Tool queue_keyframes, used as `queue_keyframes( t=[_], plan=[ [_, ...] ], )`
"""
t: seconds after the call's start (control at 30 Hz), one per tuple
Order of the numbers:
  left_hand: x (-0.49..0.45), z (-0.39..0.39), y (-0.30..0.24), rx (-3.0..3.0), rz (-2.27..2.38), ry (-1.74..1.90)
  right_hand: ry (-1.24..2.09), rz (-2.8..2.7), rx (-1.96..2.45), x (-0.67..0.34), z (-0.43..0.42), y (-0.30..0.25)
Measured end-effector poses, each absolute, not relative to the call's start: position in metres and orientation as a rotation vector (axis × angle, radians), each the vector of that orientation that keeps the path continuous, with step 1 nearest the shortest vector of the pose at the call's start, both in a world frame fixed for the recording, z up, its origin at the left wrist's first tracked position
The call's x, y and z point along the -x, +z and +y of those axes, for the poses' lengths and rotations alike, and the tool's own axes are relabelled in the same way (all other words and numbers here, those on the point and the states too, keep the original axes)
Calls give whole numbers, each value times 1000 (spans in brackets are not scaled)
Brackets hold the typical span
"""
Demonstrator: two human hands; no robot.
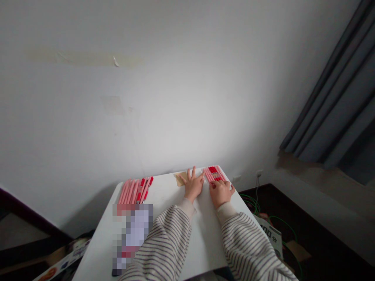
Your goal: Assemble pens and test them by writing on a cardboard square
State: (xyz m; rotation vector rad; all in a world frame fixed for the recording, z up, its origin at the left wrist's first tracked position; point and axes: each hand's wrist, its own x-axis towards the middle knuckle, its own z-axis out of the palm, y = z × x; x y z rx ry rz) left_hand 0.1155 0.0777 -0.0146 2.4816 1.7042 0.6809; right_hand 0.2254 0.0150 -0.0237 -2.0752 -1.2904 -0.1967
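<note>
pink and red pens (213,172) lie side by side at the far right corner of the white tabletop (205,238). the right hand (220,192) rests at their near end, fingers bent; whether its grip pinches one, i cannot tell. the left hand (193,188) sits just left of them, grip spread wide, partly over a tan square (180,182). a second row of similar sticks (133,191) lies well apart, at far left.

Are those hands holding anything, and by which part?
The right hand is at the near end of the right-side pink sticks; whether it grips any can't be told. The splayed left hand holds nothing visible.
</note>
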Motion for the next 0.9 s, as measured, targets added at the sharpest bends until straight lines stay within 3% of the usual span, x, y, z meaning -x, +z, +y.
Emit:
queue_keyframes(
  t=[0.5, 0.9],
  plan=[
    [-91, 58, -13, -2463, 1869, 842, -253, -1305, 2079, -222, 13, -24],
    [-42, 10, -6, -2408, 2048, 733, -105, -1641, 1921, -209, 3, -11]
  ],
)
